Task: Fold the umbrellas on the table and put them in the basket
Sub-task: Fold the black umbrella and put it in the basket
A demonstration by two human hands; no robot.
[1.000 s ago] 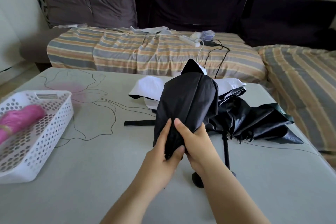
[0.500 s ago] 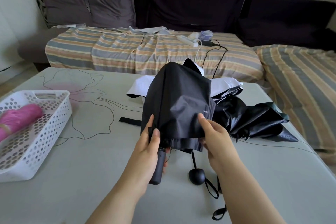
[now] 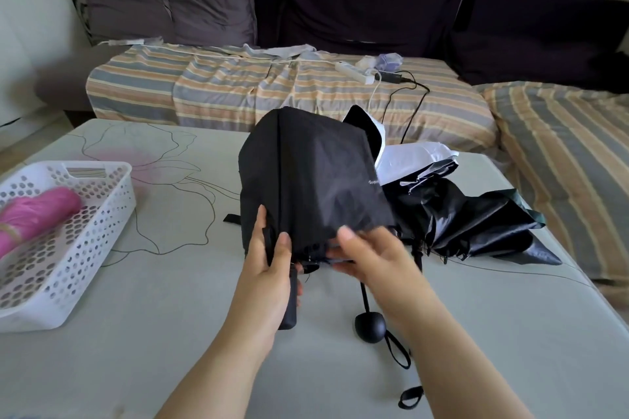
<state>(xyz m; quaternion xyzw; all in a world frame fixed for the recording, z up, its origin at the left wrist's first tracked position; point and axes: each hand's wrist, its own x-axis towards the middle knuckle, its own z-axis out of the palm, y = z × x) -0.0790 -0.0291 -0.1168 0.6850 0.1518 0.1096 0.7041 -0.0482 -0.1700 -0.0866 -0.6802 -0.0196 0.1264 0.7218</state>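
I hold a black umbrella upright-tilted over the middle of the table, its canopy loose and half gathered. My left hand grips it where the canopy's lower edge meets the handle. My right hand pinches the canopy's lower right hem and is blurred by motion. Behind it lie another black umbrella with a round-knob handle and a white-and-black umbrella. A white perforated basket at the left holds a folded pink umbrella.
A black strap trails from the knob handle toward the table's front. Beyond the table stands a sofa with striped covers, dark cushions, a power strip and cables. A second striped cushion lies past the table's right edge.
My hands went from clasping the bundled canopy together to spreading apart; the left now grips at the handle, and the right has slid inward along the hem. The canopy loosened and widened.
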